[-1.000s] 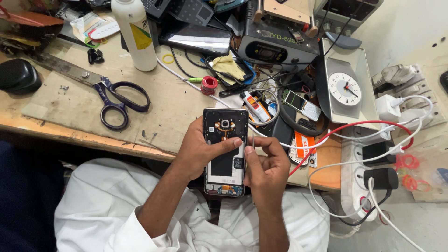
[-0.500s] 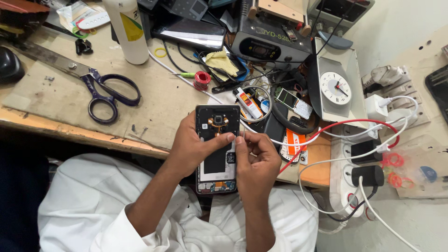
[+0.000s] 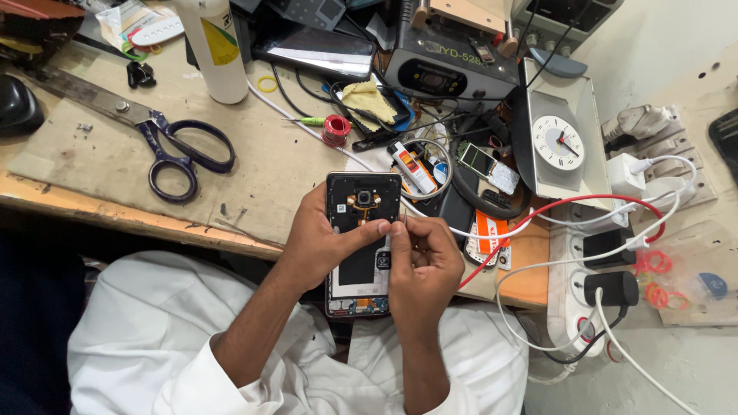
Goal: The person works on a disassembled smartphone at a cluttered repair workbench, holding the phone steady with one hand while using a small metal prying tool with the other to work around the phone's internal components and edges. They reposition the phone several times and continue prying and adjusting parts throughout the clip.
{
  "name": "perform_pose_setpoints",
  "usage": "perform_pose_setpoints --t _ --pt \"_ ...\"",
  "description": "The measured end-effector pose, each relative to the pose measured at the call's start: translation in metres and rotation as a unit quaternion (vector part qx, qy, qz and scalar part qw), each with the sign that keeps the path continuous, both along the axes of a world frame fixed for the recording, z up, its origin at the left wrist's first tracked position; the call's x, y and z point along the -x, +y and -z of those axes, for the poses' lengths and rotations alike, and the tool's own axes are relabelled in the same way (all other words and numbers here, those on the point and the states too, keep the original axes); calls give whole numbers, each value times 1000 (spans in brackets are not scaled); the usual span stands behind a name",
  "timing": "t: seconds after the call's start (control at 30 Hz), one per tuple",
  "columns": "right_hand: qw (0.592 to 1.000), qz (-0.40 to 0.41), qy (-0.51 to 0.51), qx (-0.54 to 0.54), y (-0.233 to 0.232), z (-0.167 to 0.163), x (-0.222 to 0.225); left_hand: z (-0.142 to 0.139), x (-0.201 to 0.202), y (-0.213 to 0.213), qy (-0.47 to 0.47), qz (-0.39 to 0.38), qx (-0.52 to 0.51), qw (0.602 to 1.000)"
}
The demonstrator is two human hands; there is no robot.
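Over the lap, just off the bench edge, the left hand (image 3: 327,242) is gripping an opened-up phone (image 3: 361,242) from its left side, thumb lying across the exposed insides and the other fingers wrapping behind it. The back cover is off, so black shielding, a bit of copper flex near the top and a strip of circuit board at the bottom end are showing. Phone is sitting upright in the grip, top end reaching over the wooden bench (image 3: 115,207).

The right hand (image 3: 423,257) is coming in from the phone's right edge with fingers curled tight together, pinching something thin near the thumb tip of the other hand. It's too small to make out, maybe a fine tool or tweezers, so I can't tell exactly what's pinched.

Beyond the grip, further up the bench, purple-handled scissors (image 3: 181,154) are lying well to the left of the phone, with a white bottle (image 3: 215,46) standing past them. A small red spool (image 3: 335,129) is sitting just past the phone's top end. Off to the right of the hands a white clock (image 3: 559,142) is lying face up, a red wire (image 3: 553,211) is looping beside the right hand, and a white power strip (image 3: 573,284) with black plugs is sitting further right again. White sleeves are bunching under both wrists.
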State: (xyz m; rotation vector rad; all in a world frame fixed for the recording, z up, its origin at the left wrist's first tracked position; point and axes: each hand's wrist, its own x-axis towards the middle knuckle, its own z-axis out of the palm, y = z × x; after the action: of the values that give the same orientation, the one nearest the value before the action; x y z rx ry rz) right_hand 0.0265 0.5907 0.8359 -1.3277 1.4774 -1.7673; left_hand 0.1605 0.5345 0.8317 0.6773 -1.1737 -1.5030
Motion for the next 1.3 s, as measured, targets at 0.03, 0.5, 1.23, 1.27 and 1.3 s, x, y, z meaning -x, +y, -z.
perform_pose_setpoints --t 0.03,0.5,1.23,1.27,1.3 --pt "1000 -1 -2 1 0 1 1 0 0 0 2 5 2 1000" --pt "983 -137 -113 -50 1 -10 33 -9 -5 -1 39 47 -79 995" --pt "956 -132 251 -74 -9 -47 61 -5 -8 -7 39 75 -91 992" --pt "950 -134 280 -21 -10 -48 61 -5 -8 -7 39 73 -88 993" --pt "941 -137 308 32 -10 -49 61 -5 -8 -7 42 76 -90 992"
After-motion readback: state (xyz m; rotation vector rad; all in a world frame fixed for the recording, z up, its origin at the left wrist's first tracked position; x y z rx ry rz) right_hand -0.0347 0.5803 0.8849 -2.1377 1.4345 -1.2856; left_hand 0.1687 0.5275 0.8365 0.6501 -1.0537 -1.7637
